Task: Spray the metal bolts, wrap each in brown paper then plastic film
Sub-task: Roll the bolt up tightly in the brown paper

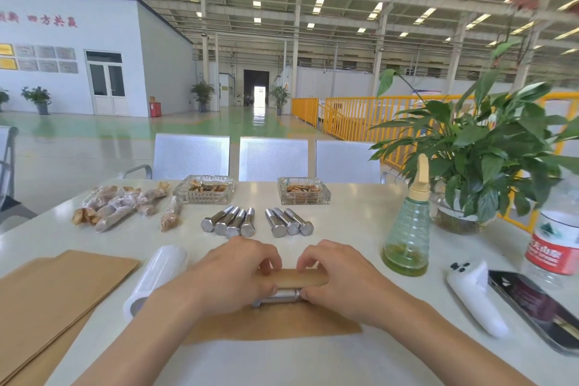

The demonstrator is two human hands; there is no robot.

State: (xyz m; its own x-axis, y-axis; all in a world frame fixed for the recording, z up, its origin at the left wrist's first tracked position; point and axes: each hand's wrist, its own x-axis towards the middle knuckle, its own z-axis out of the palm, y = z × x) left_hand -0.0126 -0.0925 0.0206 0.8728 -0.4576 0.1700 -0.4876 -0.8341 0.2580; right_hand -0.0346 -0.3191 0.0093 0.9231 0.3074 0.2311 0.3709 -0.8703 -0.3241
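Both forearms reach in from the near edge: the left hand [238, 273] and right hand [336, 276] curl their fingers over a fold of the brown paper sheet [282, 323], pinching it around a metal bolt [282, 294] lying crosswise on the white table [344, 229]. Left of them lie a roll of plastic film [156, 279] and a stack of brown paper [56, 294]. Beyond wait seven bare bolts [257, 222], wrapped bolts [122, 207] and two glass ashtrays [203, 189]. Rightward stand a green spray bottle [407, 229], a white controller [476, 298], a phone [532, 307], a water bottle [554, 235] and a potted plant [488, 150].
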